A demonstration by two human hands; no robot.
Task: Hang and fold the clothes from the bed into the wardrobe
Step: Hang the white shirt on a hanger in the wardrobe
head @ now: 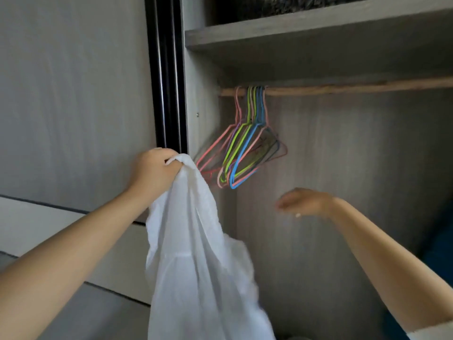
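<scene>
The white garment (196, 241), thin and crinkled, hangs from the left hand (154, 171), which grips its bunched top beside the wardrobe's wood-grain side panel (196, 82). The right hand (304, 201), blurred, is held loosely open, gripping nothing, below the coloured wire hangers (242, 148) clustered on the wooden rail (343, 88).

Thin white cloth garment (196, 253), glossy coloured wire hangers (241, 153), matt grey wood-grain wardrobe (343, 168), wooden rail (355, 88)
</scene>
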